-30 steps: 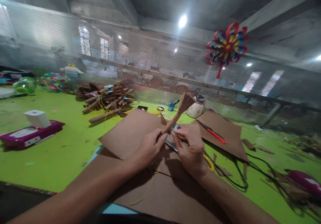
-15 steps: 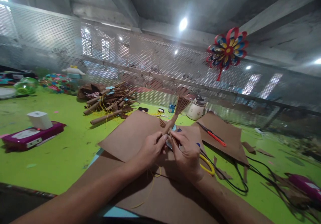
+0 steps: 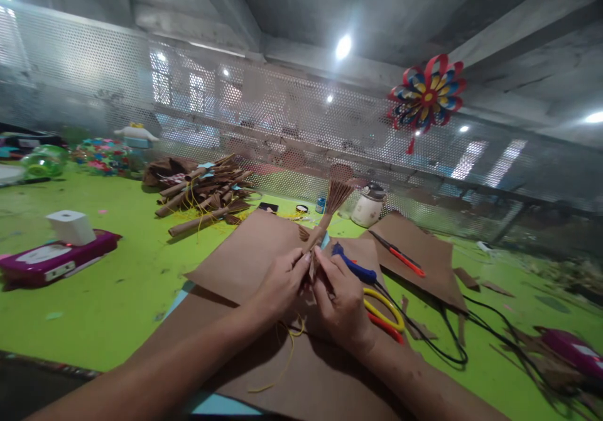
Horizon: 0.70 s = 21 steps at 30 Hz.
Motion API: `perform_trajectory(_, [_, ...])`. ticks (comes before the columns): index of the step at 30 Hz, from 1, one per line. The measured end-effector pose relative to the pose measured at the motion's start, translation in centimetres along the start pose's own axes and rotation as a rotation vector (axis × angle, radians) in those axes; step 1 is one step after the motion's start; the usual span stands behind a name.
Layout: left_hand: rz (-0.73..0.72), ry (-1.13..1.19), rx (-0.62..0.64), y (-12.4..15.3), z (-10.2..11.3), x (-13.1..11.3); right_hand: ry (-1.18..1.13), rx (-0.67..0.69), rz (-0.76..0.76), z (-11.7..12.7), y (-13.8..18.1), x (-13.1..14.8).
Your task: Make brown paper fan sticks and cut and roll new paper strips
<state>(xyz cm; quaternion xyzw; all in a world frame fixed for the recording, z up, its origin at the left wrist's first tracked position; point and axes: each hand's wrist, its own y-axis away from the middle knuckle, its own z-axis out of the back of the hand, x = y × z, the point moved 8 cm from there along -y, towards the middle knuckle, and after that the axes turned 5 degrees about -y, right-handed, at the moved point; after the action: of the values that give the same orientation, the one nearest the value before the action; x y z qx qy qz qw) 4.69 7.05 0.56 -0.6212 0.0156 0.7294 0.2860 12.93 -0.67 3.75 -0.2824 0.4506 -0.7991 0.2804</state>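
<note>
My left hand (image 3: 281, 283) and my right hand (image 3: 340, 301) are closed together around the lower stem of a small brown paper broom (image 3: 330, 206). Its fringed head points up and away from me. A thin yellow string (image 3: 286, 339) trails down from under my hands onto the brown paper sheet (image 3: 245, 254) spread below. A blue glue gun (image 3: 354, 267) lies just right of my right hand, and yellow-handled scissors (image 3: 387, 305) lie beside it.
A pile of finished paper brooms (image 3: 207, 188) lies at the back left on the green table (image 3: 108, 283). A purple device with a white block (image 3: 56, 252) sits at left. More brown paper, an orange cutter (image 3: 400, 250), a white pot (image 3: 368, 206) and black cables (image 3: 452, 339) are at right. A paper pinwheel (image 3: 428, 94) hangs on the mesh.
My right hand has shifted left and closed against the left hand on the stem. The blue glue gun and the scissors that it covered now show. The broom stands a little more upright.
</note>
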Motion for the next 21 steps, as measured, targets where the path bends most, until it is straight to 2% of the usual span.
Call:
perform_trajectory(8, [-0.004,-0.017,-0.038,0.1,0.3,-0.8,-0.001,0.031,-0.036,-0.4,0.4,-0.4])
perform_trajectory(21, [0.039,0.039,-0.024,0.5,0.3,-1.5,-0.052,0.027,-0.055,-0.3,0.5,-0.5])
